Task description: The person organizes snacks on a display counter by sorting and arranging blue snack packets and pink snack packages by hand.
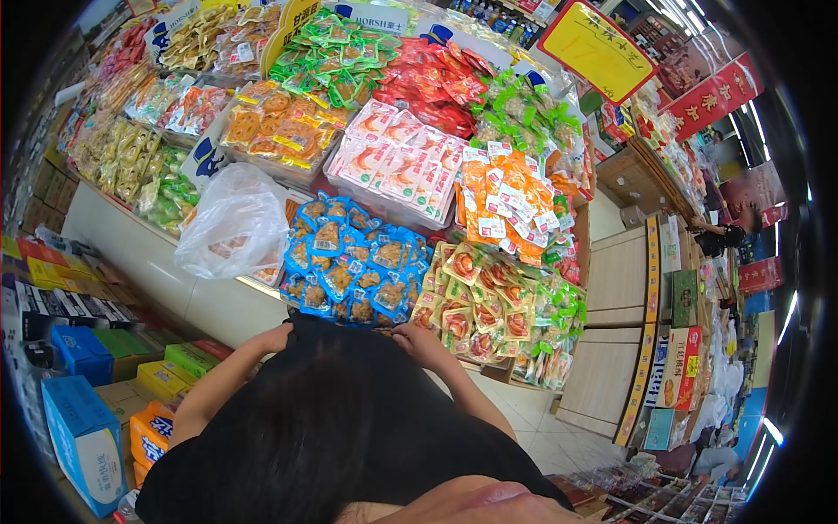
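Observation:
My left hand is low at the front of the snack display, against black cloth that hides its fingertips. Just beyond it lie blue packets of brown snacks in a heap. To the right, my right hand is at the display's front edge, between the blue packets and the yellowish packets with a red-brown food picture. Its fingers bend down toward the edge, and I cannot make out whether they grip anything. A crumpled clear plastic bag sits left of the blue packets.
Pink-white packets, orange packets, red packets and green packets fill the tiers behind. A yellow price sign stands at upper right. Stacked cartons line the left. A tiled aisle runs on the right.

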Demonstrator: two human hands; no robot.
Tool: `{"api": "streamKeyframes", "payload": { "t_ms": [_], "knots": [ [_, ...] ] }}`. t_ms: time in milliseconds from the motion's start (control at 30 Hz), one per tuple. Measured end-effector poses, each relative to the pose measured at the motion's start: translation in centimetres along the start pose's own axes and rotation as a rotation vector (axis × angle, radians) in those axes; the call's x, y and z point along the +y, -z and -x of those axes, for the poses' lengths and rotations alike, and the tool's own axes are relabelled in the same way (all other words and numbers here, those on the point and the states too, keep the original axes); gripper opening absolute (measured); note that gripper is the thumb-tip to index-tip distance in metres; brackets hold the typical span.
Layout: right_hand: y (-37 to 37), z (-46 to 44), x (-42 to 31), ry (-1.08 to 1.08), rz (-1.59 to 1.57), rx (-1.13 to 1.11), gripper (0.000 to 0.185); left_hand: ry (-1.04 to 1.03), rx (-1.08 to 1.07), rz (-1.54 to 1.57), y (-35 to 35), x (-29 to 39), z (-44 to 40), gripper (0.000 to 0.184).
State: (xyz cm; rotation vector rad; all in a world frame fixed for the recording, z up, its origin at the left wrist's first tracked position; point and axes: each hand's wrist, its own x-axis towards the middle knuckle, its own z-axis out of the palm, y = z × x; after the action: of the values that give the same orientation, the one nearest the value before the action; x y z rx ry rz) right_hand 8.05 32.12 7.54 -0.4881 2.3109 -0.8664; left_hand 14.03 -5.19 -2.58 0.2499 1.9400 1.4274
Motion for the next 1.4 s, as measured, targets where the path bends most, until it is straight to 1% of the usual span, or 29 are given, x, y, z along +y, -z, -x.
{"api": "streamKeyframes", "payload": {
  "t_ms": [33,100,167,333,400,433,500,533,600,633,700,733,933,1000,1067,1400],
  "knots": [
    [-0.1,0.0,0.0,0.000,-0.002,0.002,0.028,0.000,0.000,-0.001,-0.3,0.0,0.1,0.042],
    [-0.7,-0.2,0.3,-0.004,-0.013,0.014,0.027,-0.019,0.085,0.184,-0.8,2.2,0.3,0.044],
    [-1.4,-0.4,1.0,0.083,0.021,0.078,0.028,-0.039,0.067,0.154,-0.7,0.8,-0.3,0.045],
    [-1.1,-0.1,-0.1,0.017,0.016,0.045,0.028,-0.095,0.017,0.120,-0.7,0.0,-0.6,0.047],
    [-1.3,0.0,-0.2,0.011,0.009,0.044,0.029,0.029,0.043,0.243,-0.7,0.1,-0.3,0.044],
    [-1.5,-0.1,0.0,0.011,0.010,0.043,0.029,0.031,0.037,0.238,-0.8,-0.6,-0.3,0.044],
    [-1.7,-0.2,0.0,0.008,0.008,0.043,0.029,0.048,0.044,0.374,-0.8,-1.1,-0.5,0.044],
    [-1.7,-0.2,0.0,0.011,0.005,0.040,0.029,0.050,0.040,0.372,-0.8,-1.4,-0.5,0.044],
    [-1.8,-0.2,0.2,0.013,0.000,0.039,0.029,0.032,0.051,0.186,-0.7,1.6,0.0,0.045],
    [-1.9,-0.3,0.2,0.016,0.001,0.039,0.029,0.034,0.049,0.185,-0.8,0.9,-0.2,0.045],
    [-1.8,-0.4,0.3,0.019,0.001,0.038,0.029,-0.036,0.067,0.155,-1.0,-0.3,-0.6,0.049],
    [-1.7,-0.4,0.3,0.007,0.004,0.030,0.029,-0.033,0.068,0.154,-1.0,-0.9,-0.5,0.049],
    [-2.1,-0.7,0.8,0.014,-0.006,0.052,0.029,0.037,0.050,0.190,-0.5,0.8,-1.9,0.050],
    [-1.9,-0.7,0.7,0.031,-0.018,0.041,0.029,0.062,0.053,0.208,-0.3,0.8,-1.7,0.050],
    [-1.6,-0.6,0.4,-0.031,-0.020,0.019,0.031,0.088,0.061,0.233,-0.3,0.7,-1.1,0.050],
    [-1.5,-0.5,1.2,-0.034,-0.031,0.017,0.029,0.185,0.029,0.318,0.8,0.5,-0.5,0.052]
  ]
}}
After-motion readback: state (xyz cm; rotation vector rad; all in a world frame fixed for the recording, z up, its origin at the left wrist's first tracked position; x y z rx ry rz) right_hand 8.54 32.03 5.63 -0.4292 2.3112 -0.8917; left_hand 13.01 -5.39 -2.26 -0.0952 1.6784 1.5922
